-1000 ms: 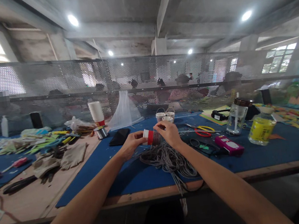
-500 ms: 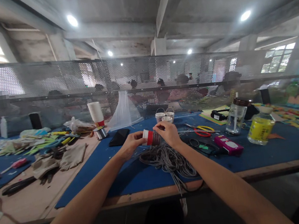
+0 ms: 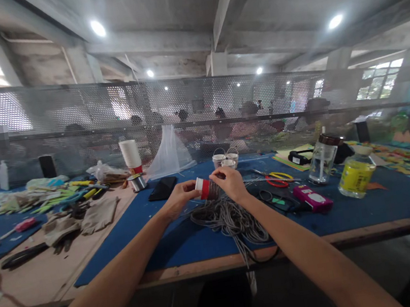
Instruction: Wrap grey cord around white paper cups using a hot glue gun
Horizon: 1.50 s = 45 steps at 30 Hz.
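Both hands hold a small red and white paper cup (image 3: 204, 188) on its side above the blue mat (image 3: 352, 211). My left hand (image 3: 179, 197) grips the cup's white rim end from the left, fingers curled. My right hand (image 3: 230, 182) is closed over the cup's other end, where grey cord is wound round it. A loose heap of the same grey cord (image 3: 230, 219) lies on the mat just under the hands, and a strand hangs over the table's front edge.
Red and yellow scissors (image 3: 277, 178), a pink box (image 3: 310, 198), a clear jar (image 3: 322, 159) and a yellow jar (image 3: 354, 178) lie to the right. Two white cups (image 3: 226, 159), a cup stack (image 3: 130, 155), gloves (image 3: 84, 219) and tools sit left and behind. A mesh screen (image 3: 68, 117) backs the table.
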Tool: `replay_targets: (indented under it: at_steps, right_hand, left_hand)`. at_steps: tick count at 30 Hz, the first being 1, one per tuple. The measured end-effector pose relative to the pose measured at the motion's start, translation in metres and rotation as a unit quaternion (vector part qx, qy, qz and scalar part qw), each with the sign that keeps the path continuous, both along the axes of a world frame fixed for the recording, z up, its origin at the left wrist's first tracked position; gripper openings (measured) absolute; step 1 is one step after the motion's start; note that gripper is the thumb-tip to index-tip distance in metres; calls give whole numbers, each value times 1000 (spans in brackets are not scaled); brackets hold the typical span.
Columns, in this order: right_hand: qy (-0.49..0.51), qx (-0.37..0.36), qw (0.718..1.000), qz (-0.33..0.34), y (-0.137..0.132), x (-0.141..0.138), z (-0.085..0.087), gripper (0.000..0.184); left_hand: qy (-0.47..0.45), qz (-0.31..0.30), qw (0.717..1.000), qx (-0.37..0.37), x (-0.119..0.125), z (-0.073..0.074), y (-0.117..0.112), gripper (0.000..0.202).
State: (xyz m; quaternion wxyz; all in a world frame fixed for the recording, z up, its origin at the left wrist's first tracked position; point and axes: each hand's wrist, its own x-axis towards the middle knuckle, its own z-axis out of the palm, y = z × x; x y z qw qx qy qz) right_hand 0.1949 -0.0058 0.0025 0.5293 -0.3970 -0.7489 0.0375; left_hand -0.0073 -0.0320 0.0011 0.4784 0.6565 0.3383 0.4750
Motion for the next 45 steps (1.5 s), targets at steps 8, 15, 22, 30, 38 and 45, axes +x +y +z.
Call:
replay_targets:
  at_steps: [8,15,22,30,38,45]
  right_hand:
    - [-6,2,1000,-2,2,1,-1,18]
    - [3,5,1000,3,0,0,1,18]
    - [3,5,1000,1,-1,0,1,16]
    - [-3,-7,1000,1,-2,0,2,16]
    - [-6,-24,1000,-1,-3,0,2,17]
    - [-17,-28,999,-2,-4,0,3,16]
  left_hand:
    - [2,-9,1000,7,-2,-4,4,31]
    - [6,-4,1000,12,-2,-3,4,30]
    - [3,-2,1000,3,0,1,-2,30]
    - [15,-6,1000,5,-1,0,-1,33]
    - [16,-5,1000,13,0,2,-3,31]
    - [16,-6,1000,9,1,2,-4,30]
